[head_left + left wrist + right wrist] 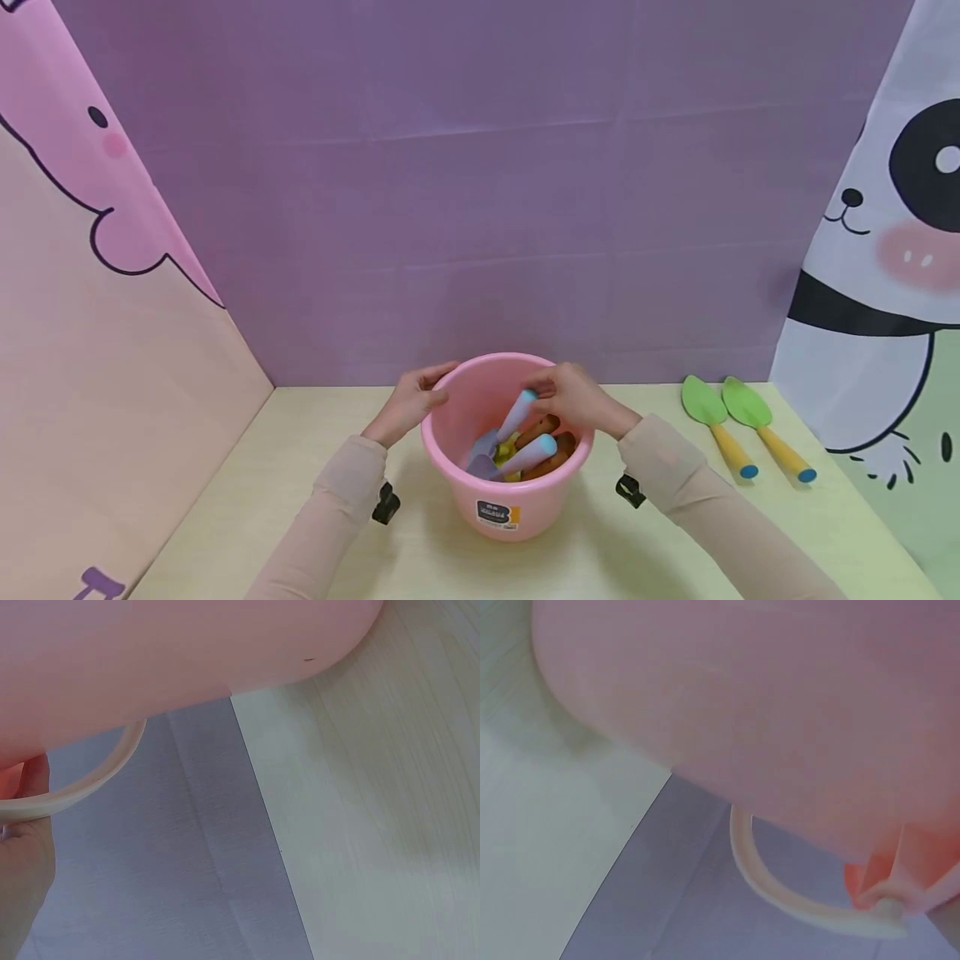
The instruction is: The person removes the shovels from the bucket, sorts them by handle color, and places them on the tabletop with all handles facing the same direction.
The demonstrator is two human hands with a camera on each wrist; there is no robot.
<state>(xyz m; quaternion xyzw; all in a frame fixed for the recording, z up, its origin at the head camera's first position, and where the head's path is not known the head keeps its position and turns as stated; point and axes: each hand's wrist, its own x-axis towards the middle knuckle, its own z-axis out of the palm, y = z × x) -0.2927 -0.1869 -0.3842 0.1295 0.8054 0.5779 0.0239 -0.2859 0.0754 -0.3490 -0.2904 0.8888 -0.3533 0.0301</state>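
Note:
A pink bucket [506, 508] with a label on its front stands on the table. My left hand [408, 404] grips the left part of its rim, the thumb on the near side. A white bail handle [97, 776] hangs behind the bucket, by the left fingers in the left wrist view. Over the right rim, my right hand [573, 396] reaches in and pinches the blue-tipped end of a lavender toy shovel [516, 417]. A second lavender toy shovel [528, 455] leans in front of it. Brown pieces [551, 458] and a yellow piece [507, 450] lie inside, partly hidden.
Two green toy shovels [705, 402] with yellow, blue-tipped handles lie side by side on the pale wooden table [322, 467], right of the bucket. A purple cloth wall [480, 208] rises behind, with printed panels at left and right.

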